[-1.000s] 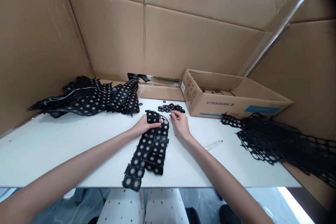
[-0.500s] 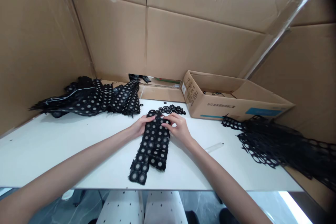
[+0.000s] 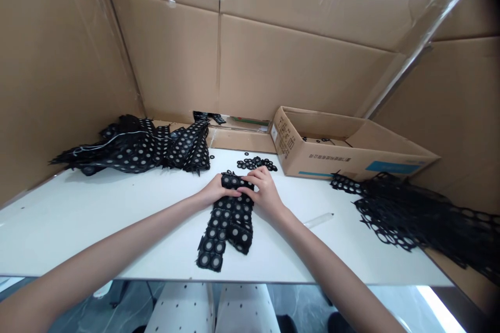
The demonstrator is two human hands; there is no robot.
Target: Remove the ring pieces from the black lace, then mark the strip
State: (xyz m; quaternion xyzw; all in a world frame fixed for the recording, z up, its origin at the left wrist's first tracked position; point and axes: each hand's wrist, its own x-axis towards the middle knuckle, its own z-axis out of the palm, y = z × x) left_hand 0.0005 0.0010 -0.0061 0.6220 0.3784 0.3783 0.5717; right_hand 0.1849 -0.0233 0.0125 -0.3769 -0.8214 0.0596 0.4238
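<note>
A black strip with rows of pale round spots (image 3: 219, 231) lies folded in front of me, its lower ends resting on the white table. My left hand (image 3: 217, 190) grips its upper left part, with the thumb across the front. On the upper right edge, my right hand (image 3: 262, 188) pinches the same strip between thumb and fingers. The fingers behind the strip are partly hidden. Just beyond my hands lies a small heap of black rings (image 3: 258, 163).
At the left lies a bundle of spotted black strips (image 3: 133, 145) tied with white string. An open cardboard box (image 3: 324, 158) stands back right. Black netting with punched holes (image 3: 414, 216) hangs over the right edge. A clear pen (image 3: 318, 219) lies right of centre. Cardboard walls (image 3: 292, 62) enclose the table.
The top of the strip has been bent over, and my left thumb has moved right across it. My right hand has shifted slightly on the strip.
</note>
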